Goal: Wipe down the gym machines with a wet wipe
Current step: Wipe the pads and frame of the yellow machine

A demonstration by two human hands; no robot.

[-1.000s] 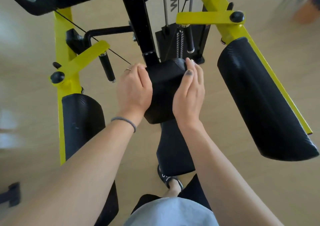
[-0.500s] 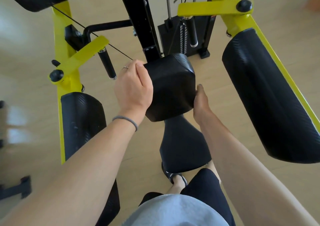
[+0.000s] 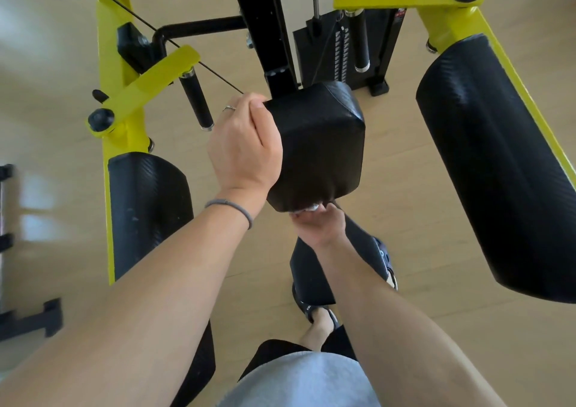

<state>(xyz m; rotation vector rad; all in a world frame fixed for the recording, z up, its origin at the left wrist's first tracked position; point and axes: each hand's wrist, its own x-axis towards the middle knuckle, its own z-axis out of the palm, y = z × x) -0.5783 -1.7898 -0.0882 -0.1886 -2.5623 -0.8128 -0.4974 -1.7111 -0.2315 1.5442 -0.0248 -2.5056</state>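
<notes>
A black padded chest pad (image 3: 321,138) of the yellow-and-black gym machine stands at centre, fixed to a black upright post (image 3: 265,26). My left hand (image 3: 243,148) grips the pad's left side, its fingers curled round the edge. My right hand (image 3: 321,227) is under the pad's lower edge and holds a crumpled white wet wipe (image 3: 308,209) against it. Only a small bit of the wipe shows. The black seat (image 3: 314,269) lies below, partly hidden by my right forearm.
Black arm pads hang on yellow arms at the left (image 3: 146,207) and right (image 3: 498,163). Two short black handles (image 3: 196,101) (image 3: 361,42) and the weight stack (image 3: 336,48) are behind the pad. A thin cable (image 3: 187,54) crosses the left. My sandalled feet stand on the wooden floor (image 3: 420,338).
My right hand slid from the pad's right side down to under its lower edge, with the wipe. My left hand stayed on the pad's left side.
</notes>
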